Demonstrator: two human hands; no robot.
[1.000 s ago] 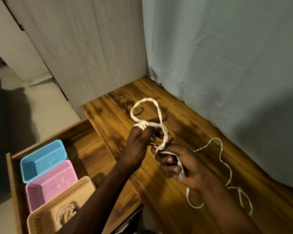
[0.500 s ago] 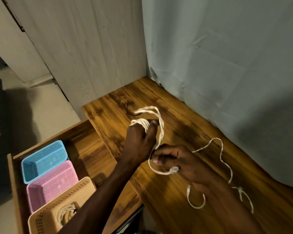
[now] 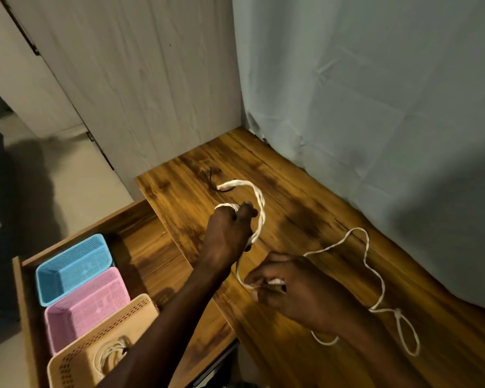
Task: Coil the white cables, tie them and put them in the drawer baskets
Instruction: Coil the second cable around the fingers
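Cable (image 3: 259, 208) looked light and limp; left hand (image 3: 230, 233) gripped its coil, right hand (image 3: 289, 287) pinched the tail.

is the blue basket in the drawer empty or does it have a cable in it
Empty: the blue basket shows only its bare mesh floor, no cable inside.

Counting here: three baskets in the drawer, blue (image 3: 73, 268), pink (image 3: 87, 306) and tan (image 3: 107, 345); two white cables, one in hand (image 3: 259, 208), one coiled (image 3: 111, 352) in the tan one.
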